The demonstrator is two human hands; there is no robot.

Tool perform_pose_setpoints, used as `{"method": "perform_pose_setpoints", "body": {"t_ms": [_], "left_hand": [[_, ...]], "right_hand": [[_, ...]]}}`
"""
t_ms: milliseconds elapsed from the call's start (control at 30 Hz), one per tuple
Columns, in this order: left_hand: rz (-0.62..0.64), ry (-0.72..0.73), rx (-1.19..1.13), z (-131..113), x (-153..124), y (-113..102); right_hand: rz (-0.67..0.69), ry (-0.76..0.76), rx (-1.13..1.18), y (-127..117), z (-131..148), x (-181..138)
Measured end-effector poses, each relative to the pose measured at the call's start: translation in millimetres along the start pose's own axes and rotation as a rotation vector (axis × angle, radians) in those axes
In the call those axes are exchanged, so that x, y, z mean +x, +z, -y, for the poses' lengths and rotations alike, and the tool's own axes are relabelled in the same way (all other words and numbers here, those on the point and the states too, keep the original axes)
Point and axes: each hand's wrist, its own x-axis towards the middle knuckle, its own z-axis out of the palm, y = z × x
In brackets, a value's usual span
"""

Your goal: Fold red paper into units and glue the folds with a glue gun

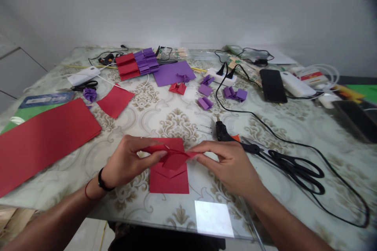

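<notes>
Folded red paper (173,160) grasped between two hands, near middle of a patterned surface (173,106).
The left hand (126,160) and right hand (232,164) each pinch one end between thumb and fingers, above a red sheet (169,186) lying just inside the near edge; contact between the two papers cannot be told. Patterned covering shows between the hands and the far purple pieces (205,102); large red paper (47,137) bounds the left, a glue gun (221,131) and scissors (294,164) the right. A far power strip (216,78) holds black plugs (230,73). The held paper's long axis runs left to right, a flap pointing near.
</notes>
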Motion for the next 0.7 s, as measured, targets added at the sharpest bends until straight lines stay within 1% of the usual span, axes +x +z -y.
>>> {"method": "perform_pose_setpoints", "body": {"t_ms": [67,133,233,300,433,533,600,700], "left_hand": [[-0.012,0.115,0.058,-2,-2,0],[-0.013,0.201,0.108,-3,-4,0],[-0.019,0.332,0.153,-3,-5,5],[-0.027,0.404,0.149,-2,-7,10],[-0.022,0.46,0.148,-2,-10,17],[-0.011,0.485,0.177,-3,-11,15],[0.005,0.447,0.185,-3,-10,12],[0.06,0.316,0.17,-2,-8,10]], "right_hand": [[-0.025,-0.151,-0.046,1,1,-2],[-0.031,-0.272,-0.064,3,2,-3],[0.008,-0.417,-0.041,11,4,-2],[0.038,-0.483,-0.022,16,5,-2],[0.047,-0.522,-0.025,23,5,-4],[0.027,-0.535,-0.022,22,4,-5],[0.008,-0.52,-0.033,20,3,-6],[-0.016,-0.449,-0.054,19,2,-6]]}}
